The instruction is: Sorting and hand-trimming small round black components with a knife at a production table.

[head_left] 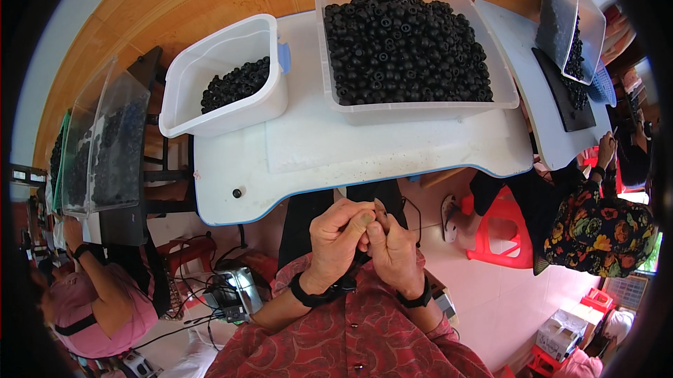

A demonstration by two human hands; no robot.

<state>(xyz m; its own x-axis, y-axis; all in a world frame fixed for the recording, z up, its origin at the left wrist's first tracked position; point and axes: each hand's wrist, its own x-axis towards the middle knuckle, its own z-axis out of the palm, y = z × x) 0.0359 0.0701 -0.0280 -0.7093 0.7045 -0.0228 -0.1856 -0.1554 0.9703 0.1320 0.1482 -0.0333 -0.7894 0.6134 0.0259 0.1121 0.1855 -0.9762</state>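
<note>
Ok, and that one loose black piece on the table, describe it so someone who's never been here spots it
Find the white, blue-edged table in the middle. In front of the smaller white tub, near the table's left front corner, lies a small round black piece. Unlike the similar pieces heaped in the larger bin, it sits alone.
</note>
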